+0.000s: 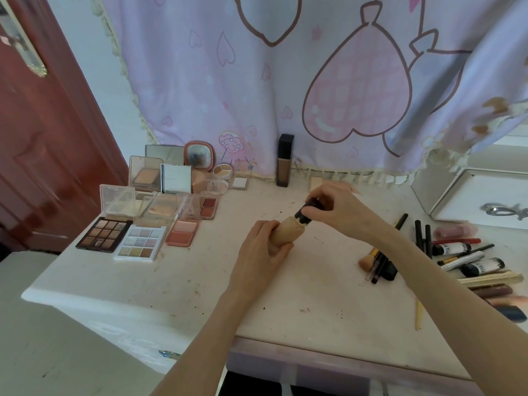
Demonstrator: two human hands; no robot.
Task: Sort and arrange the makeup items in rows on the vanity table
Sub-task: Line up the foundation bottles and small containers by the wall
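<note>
The bottle point(287, 234) of beige foundation is held above the middle of the table point(200, 281), between both hands. Its long axis runs from lower left to upper right, tilted, with the black cap point(307, 211) at the upper right end. The left hand point(264, 247) wraps the body of the bottle from the near side, fingers curled round it. The right hand point(333, 207) comes in from the right and pinches the cap with curled fingers, so it looks like the cap is being turned on or off; which of the two cannot be told. Both hands are on the bottle, the left at the base end and the right at the cap end.

The curtain point(285, 81) hangs behind the table. At the back left the palettes point(137, 224) already lie in rows, lids open, with a small round mirror point(199, 155) behind them. A dark bottle point(285, 161) stands upright at the back centre, just left of the hands' line and well behind them; that is likely where this bottle belongs. To the right lies a loose heap of pencils, tubes point(468, 258) and a brush point(371, 258), still unsorted, with a white tray point(445, 195) beyond it. The path from the hands to the dark bottle is open tabletop; only a small flat compact point(315, 183) sits near the way, just behind the right hand.
</note>
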